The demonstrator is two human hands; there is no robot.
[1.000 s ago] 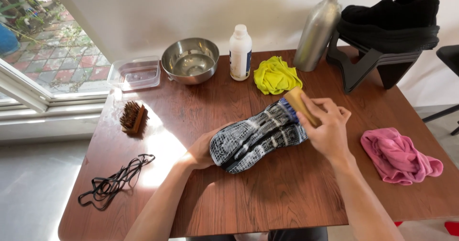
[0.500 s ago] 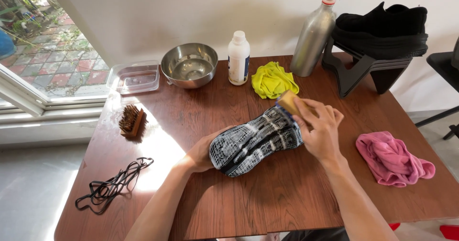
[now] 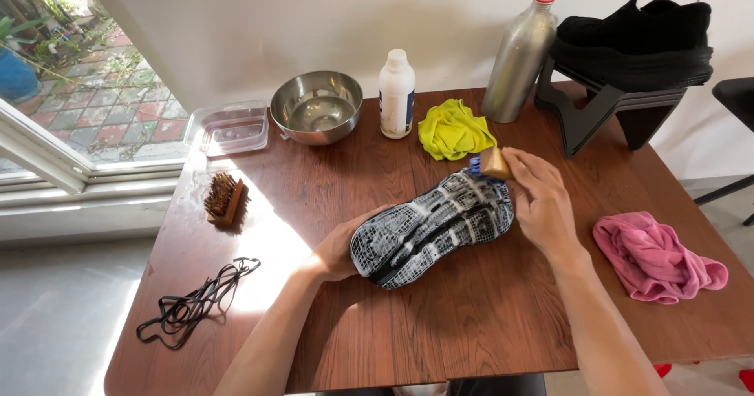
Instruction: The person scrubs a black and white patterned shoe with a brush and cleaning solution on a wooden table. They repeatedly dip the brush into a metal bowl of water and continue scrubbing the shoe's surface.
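Observation:
A black-and-white patterned shoe (image 3: pixel 432 227) lies sole up on the wooden table (image 3: pixel 487 325), its surface streaked with white foam. My left hand (image 3: pixel 339 248) grips the shoe's near end and steadies it. My right hand (image 3: pixel 540 201) holds a small wooden brush with blue bristles (image 3: pixel 491 164) against the shoe's far end.
Along the back stand a clear plastic tub (image 3: pixel 228 127), a steel bowl (image 3: pixel 316 106), a white bottle (image 3: pixel 396 94), a yellow cloth (image 3: pixel 454 129), a metal bottle (image 3: pixel 518 58) and a black shoe (image 3: pixel 636 39) on a stand. A brown brush (image 3: pixel 223 198) and black laces (image 3: pixel 196 302) lie left, a pink cloth (image 3: pixel 656 259) right.
My right hand has slid the brush from the shoe's upper middle toward its far tip. The left hand stays on the shoe.

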